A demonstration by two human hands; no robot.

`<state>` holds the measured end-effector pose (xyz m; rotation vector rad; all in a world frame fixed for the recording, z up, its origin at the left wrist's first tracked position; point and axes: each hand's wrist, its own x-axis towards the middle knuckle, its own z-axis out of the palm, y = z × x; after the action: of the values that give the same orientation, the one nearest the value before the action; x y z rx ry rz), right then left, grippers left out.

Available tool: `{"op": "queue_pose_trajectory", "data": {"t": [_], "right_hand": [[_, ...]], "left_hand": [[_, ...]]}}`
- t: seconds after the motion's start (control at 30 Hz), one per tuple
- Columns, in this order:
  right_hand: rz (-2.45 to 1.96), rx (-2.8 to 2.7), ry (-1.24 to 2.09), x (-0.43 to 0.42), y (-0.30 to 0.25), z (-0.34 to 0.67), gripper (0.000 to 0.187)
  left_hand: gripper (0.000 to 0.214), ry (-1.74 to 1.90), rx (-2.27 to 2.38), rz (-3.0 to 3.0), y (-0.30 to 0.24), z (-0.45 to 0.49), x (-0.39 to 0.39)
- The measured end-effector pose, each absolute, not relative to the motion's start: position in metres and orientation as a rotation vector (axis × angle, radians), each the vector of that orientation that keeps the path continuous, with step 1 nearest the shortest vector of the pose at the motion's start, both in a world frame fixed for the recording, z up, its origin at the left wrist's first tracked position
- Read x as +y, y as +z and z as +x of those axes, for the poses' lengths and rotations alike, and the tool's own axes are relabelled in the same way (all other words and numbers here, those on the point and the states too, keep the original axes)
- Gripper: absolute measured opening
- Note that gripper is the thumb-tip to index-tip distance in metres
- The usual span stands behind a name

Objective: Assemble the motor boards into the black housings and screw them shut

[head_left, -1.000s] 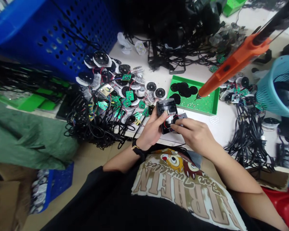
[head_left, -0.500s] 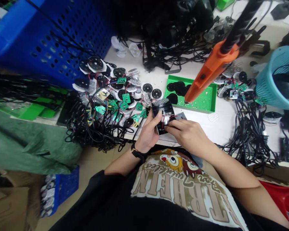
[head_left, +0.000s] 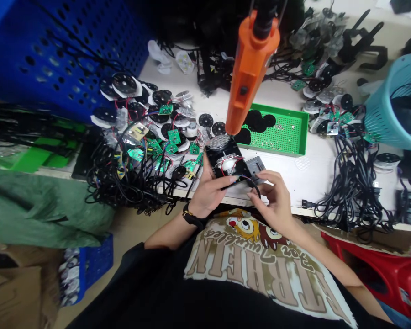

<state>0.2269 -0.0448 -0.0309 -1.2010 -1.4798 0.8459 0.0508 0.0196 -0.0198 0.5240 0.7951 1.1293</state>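
My left hand (head_left: 208,194) grips an open black housing (head_left: 239,162) from the left side, thumb across its near edge. Inside the housing sit a white round part (head_left: 229,163) and thin red wires. A clear ribbed disc (head_left: 218,142) shows at its far end. From the housing's near right corner a short black cable (head_left: 255,185) bends down into the fingers of my right hand (head_left: 274,198), which are curled round it. Just past the housing hangs an orange electric screwdriver (head_left: 245,84), tip downward. A grey rectangular piece (head_left: 256,167) lies beside the housing, partly covered.
A green perforated tray (head_left: 303,132) holds black discs and small screws. Wired circuit boards and round black parts (head_left: 125,84) pile up at left. Black cables (head_left: 345,187) hang over the table edge at right. A blue crate (head_left: 99,32) and a light-blue basket (head_left: 380,109) flank the table.
The orange screwdriver has swung left, to above the housing. My right hand has drawn back from inside the housing to the cable at its corner. The housing has tilted, showing its inside.
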Motion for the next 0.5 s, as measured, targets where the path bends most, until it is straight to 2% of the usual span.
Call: {"op": "queue_pose_trajectory", "data": {"t": [0.17, 0.23, 0.33, 0.5], "right_hand": [[-1.224, -1.673, 0.242, -0.048, -0.034, 0.228, 0.036], [-1.278, -1.742, 0.122, -0.042, -0.028, 0.228, 0.029], [-1.395, -1.854, 0.095, -0.031, -0.020, 0.225, 0.016], [-1.486, -2.009, 0.185, -0.023, -0.008, 0.217, 0.024]], "left_hand": [[0.127, 1.224, 0.852, 0.600, -0.022, 0.056, 0.016], [0.129, 1.245, 0.854, 0.650, -0.023, 0.059, 0.013], [0.131, 1.267, 0.866, 0.733, -0.024, 0.062, 0.010], [0.132, 1.275, 0.947, 0.942, -0.035, 0.058, 0.009]]}}
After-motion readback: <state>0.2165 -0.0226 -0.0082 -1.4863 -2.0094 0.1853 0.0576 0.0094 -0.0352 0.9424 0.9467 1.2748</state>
